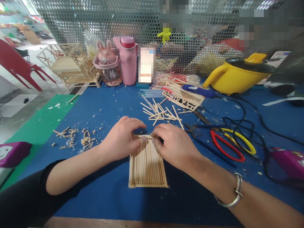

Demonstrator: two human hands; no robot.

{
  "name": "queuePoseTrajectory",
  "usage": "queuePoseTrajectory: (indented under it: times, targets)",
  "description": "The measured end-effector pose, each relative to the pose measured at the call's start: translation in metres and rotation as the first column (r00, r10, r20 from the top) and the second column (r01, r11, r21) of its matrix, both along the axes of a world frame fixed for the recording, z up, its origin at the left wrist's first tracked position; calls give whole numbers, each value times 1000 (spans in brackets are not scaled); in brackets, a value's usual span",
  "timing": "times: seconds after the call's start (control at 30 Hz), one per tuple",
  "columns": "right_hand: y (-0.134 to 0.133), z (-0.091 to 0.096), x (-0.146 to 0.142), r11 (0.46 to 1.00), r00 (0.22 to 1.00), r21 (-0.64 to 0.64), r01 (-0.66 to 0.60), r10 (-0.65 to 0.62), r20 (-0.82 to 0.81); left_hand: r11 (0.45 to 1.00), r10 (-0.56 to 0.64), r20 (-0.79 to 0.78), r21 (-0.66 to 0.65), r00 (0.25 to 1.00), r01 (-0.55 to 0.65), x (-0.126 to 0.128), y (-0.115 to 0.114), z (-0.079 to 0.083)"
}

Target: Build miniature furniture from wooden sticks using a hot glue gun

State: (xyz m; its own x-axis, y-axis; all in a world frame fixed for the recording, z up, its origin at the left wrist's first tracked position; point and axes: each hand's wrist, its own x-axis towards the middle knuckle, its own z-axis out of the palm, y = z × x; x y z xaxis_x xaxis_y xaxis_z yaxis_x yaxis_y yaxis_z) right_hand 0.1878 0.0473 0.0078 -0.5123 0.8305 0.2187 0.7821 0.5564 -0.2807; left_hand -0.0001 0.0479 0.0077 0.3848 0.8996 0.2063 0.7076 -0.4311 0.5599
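Note:
A flat panel of thin wooden sticks [147,166] lies on the blue table cover [106,107] in front of me. My left hand [122,137] rests on its far left corner, fingers curled and pressing down on the top cross stick. My right hand [174,142] presses the far right corner, fingertips pinched on the same top edge. The two hands almost touch at the panel's far end. A metal bangle [234,193] sits on my right wrist.
Loose sticks [161,114] and a partly built stick frame [182,96] lie beyond the hands. Red and yellow pliers [228,144] and black cables are at right, a yellow pot [237,76] behind. Wood scraps [76,137] lie at left; pink bottles [128,60] and a stick model [68,65] stand at back.

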Motion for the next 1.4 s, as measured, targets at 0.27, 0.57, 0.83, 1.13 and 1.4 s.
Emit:
queuePoseTrajectory:
  times: [0.27,0.57,0.83,1.13,1.4]
  targets:
    - [0,-4,3,989,986,-140,53,-73,-147,995,-102,-291,-23,951,100,13,5,-1]
    - [3,-12,13,916,898,-396,57,-220,-381,999,-51,-311,-17,949,48,15,1,-1]
    - [2,-12,12,919,900,-389,60,-218,-377,1000,-26,-296,-14,955,23,14,1,0]
    - [1,-14,10,904,871,-424,50,-248,-425,999,-3,-372,-44,928,-14,15,2,4]
    - [11,-10,12,747,679,-663,-53,-459,-572,1000,8,-348,-6,938,-11,13,1,5]
